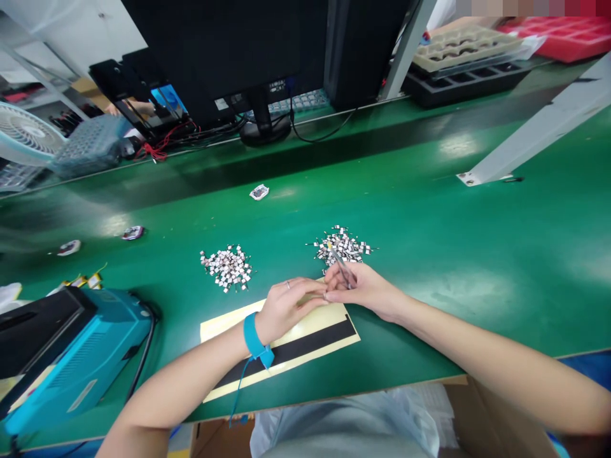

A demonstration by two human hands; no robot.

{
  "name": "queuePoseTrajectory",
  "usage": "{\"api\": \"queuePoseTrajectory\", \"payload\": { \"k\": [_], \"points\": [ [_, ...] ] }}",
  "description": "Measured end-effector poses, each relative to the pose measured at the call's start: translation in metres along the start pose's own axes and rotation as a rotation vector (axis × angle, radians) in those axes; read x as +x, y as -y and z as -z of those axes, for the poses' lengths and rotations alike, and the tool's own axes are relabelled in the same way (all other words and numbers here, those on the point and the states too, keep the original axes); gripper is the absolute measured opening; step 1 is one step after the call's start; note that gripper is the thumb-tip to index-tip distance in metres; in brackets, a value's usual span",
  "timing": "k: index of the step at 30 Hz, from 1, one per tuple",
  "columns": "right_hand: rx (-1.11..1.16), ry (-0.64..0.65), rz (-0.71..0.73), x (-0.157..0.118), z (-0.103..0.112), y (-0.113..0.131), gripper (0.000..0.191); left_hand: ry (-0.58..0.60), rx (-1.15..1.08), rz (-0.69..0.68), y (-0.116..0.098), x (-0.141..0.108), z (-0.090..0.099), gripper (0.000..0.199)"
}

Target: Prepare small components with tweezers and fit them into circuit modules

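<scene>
My right hand (359,287) is closed around a pair of metal tweezers (342,264), whose tips point away toward a pile of small white parts with dark leads (344,245). Meeting it at the fingertips is my left hand (292,302), with thumb and fingers pinched together; whatever is between them is too small to make out. A blue wrist strap (254,336) with a thin cord circles my left wrist. Beneath both hands lies a pale yellow sheet (238,323) bearing a black strip (305,346). Another pile of similar white parts (230,267) sits beyond my left hand.
A teal machine (112,346) stands at the left with a black cable. Small roundish devices (259,192) are scattered farther back. A monitor (229,57) rises behind the bench. A slanted metal post (534,127) and stacked trays (463,60) are on the right.
</scene>
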State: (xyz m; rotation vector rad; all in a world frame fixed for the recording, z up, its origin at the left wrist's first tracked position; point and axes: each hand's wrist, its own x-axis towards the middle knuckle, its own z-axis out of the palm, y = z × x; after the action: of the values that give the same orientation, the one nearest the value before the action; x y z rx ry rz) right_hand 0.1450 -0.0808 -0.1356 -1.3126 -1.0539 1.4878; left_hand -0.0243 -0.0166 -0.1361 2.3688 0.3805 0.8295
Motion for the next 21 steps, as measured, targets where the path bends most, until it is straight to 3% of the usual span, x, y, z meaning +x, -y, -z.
{"api": "queuePoseTrajectory", "payload": {
  "k": [2, 4, 6, 9, 11, 13, 16, 18, 21],
  "points": [
    [-0.183, -0.096, 0.088, 0.001, 0.008, 0.003, 0.027, 0.086, 0.155, 0.021, 0.010, 0.010, 0.019, 0.018],
    [-0.410, -0.255, 0.185, 0.001, 0.017, 0.006, 0.021, 0.140, 0.401, 0.144, 0.027, 0.019, 0.045, 0.015],
    [-0.586, -0.317, 0.237, -0.001, 0.024, 0.008, 0.017, 0.169, 0.632, 0.303, 0.048, 0.026, 0.074, 0.017],
    [-0.761, -0.181, 0.217, -0.009, 0.027, 0.008, 0.014, 0.340, 0.698, 0.382, 0.079, 0.029, 0.107, 0.022],
    [-0.836, -0.052, 0.161, -0.014, 0.026, 0.008, 0.014, 0.498, 0.627, 0.333, 0.093, 0.028, 0.118, 0.023],
    [-0.898, 0.075, 0.108, -0.018, 0.024, 0.010, 0.018, 0.580, 0.587, 0.282, 0.100, 0.025, 0.120, 0.023],
    [-0.993, 0.238, 0.084, -0.021, 0.026, 0.014, 0.022, 0.591, 0.587, 0.260, 0.104, 0.023, 0.119, 0.022],
    [-1.014, 0.280, 0.108, -0.022, 0.027, 0.018, 0.024, 0.567, 0.585, 0.265, 0.104, 0.022, 0.119, 0.022],
    [-1.031, 0.304, 0.134, -0.026, 0.025, 0.019, 0.025, 0.437, 0.517, 0.284, 0.097, 0.025, 0.118, 0.021]
  ]
}}
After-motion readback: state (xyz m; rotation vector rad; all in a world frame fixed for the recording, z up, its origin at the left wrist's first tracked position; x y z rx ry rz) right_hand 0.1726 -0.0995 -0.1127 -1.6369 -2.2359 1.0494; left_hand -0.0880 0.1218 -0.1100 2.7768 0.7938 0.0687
